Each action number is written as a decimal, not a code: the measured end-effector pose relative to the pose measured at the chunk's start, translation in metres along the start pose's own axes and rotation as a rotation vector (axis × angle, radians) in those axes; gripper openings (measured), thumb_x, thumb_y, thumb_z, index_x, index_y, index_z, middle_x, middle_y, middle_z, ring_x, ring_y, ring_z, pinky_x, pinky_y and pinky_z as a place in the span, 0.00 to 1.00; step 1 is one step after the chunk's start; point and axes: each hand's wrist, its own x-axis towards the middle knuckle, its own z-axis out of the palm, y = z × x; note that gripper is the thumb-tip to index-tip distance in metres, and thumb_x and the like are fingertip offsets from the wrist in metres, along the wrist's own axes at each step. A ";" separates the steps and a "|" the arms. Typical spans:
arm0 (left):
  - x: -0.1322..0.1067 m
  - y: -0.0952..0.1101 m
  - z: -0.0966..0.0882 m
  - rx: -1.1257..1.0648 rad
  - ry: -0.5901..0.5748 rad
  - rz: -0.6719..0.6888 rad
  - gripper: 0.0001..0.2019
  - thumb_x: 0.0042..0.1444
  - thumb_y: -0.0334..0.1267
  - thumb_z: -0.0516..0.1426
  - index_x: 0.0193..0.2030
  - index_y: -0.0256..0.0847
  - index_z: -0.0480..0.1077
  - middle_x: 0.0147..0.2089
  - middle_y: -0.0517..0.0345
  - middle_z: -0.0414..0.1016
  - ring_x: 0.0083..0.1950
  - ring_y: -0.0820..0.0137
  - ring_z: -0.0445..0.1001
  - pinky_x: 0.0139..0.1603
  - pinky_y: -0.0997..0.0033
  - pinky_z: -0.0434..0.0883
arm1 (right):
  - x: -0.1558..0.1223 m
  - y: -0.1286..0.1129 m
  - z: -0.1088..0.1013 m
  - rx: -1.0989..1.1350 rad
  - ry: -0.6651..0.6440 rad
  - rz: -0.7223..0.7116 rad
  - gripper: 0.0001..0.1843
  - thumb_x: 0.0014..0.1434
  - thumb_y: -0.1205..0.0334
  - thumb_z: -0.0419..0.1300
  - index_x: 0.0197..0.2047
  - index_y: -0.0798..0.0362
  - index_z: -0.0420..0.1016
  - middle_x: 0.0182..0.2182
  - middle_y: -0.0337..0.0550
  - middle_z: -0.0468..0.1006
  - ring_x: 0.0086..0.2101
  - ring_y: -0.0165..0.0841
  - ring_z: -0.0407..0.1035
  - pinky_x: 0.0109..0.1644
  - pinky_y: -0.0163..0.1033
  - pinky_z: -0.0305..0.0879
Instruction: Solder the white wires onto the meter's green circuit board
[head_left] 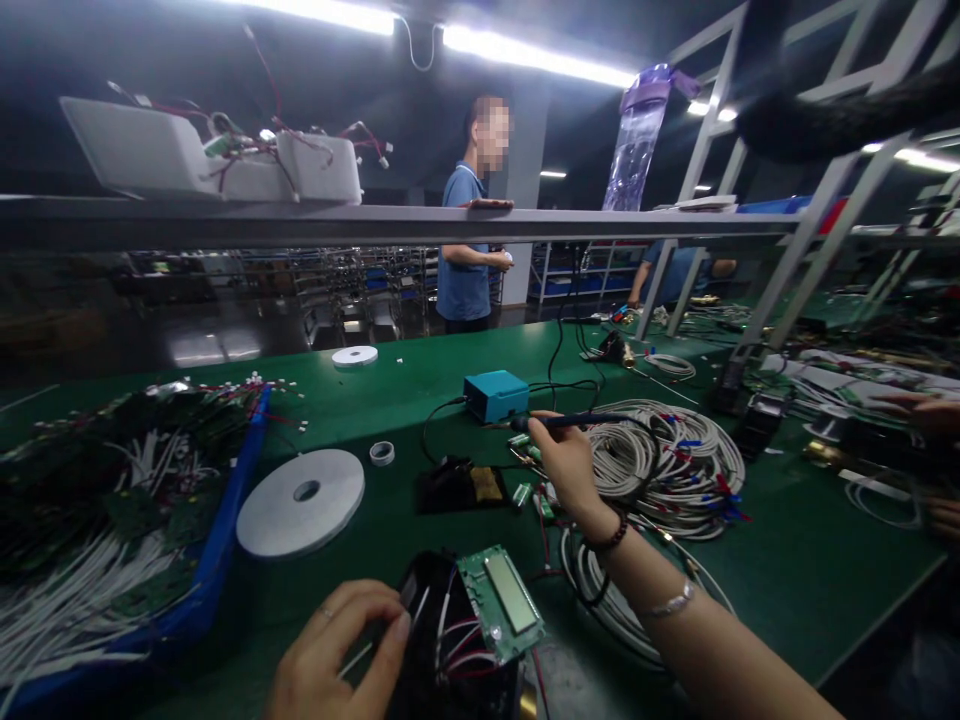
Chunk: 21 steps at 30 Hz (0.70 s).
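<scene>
I am looking over a green bench [397, 540] that is filling most of the lower frame, while a grey shelf [405, 224] is running across the upper part. A person [463, 270] in a blue shirt is standing beyond the bench at upper centre. At the left edge a blue bin [225, 540] is holding a heap [127, 510] of boards and wires, and pale cable [622, 450] is lying coiled right of centre. My right hand [566, 465] is entering from the lower right, its fingers wrapping an iron's dark handle. At lower left my left hand [341, 645] is bending thumb and forefinger together against the edge of the black case; I cannot tell whether they are gripping it or a wire. That case [416, 680] is sitting at bottom centre, with a large white roll [330, 510] lying up and to its left. A green board [501, 605] is resting at the case's right side, wires showing beside it. A blue box [496, 395] is standing at centre, and just right of it the iron [600, 420] is pointing leftward. A small roll [382, 461] is lying left of centre.
</scene>
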 end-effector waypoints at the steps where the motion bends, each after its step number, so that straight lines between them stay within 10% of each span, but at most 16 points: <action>1: 0.014 0.001 -0.004 0.071 -0.061 -0.002 0.08 0.58 0.43 0.56 0.31 0.45 0.73 0.37 0.60 0.77 0.39 0.69 0.77 0.41 0.76 0.74 | -0.004 -0.004 -0.008 0.042 0.046 -0.032 0.11 0.58 0.60 0.61 0.42 0.57 0.74 0.31 0.39 0.77 0.33 0.31 0.72 0.39 0.41 0.71; 5: 0.094 0.013 0.016 0.364 -0.374 0.084 0.06 0.58 0.32 0.56 0.38 0.41 0.75 0.42 0.56 0.77 0.47 0.66 0.74 0.49 0.66 0.71 | -0.027 -0.009 -0.030 0.145 0.188 -0.098 0.20 0.52 0.50 0.61 0.43 0.55 0.75 0.32 0.44 0.80 0.32 0.36 0.73 0.38 0.44 0.71; 10: 0.171 0.026 0.100 0.591 -0.670 0.350 0.05 0.56 0.36 0.61 0.35 0.36 0.73 0.42 0.53 0.75 0.51 0.62 0.70 0.55 0.53 0.67 | -0.049 0.001 -0.041 0.127 0.365 -0.121 0.24 0.50 0.47 0.62 0.44 0.55 0.77 0.42 0.52 0.80 0.41 0.44 0.74 0.48 0.54 0.69; 15: 0.189 0.016 0.165 0.740 -0.850 0.450 0.05 0.57 0.35 0.61 0.36 0.35 0.72 0.45 0.54 0.75 0.55 0.62 0.69 0.61 0.48 0.61 | -0.052 0.015 -0.050 0.104 0.421 -0.065 0.24 0.49 0.47 0.61 0.43 0.58 0.78 0.43 0.56 0.80 0.44 0.49 0.74 0.51 0.59 0.68; 21: 0.187 0.008 0.179 0.571 -0.885 0.382 0.07 0.58 0.38 0.60 0.35 0.36 0.71 0.43 0.55 0.75 0.52 0.63 0.71 0.60 0.49 0.62 | -0.053 0.020 -0.060 0.119 0.354 -0.013 0.24 0.51 0.46 0.60 0.44 0.54 0.78 0.43 0.51 0.80 0.43 0.47 0.75 0.49 0.56 0.72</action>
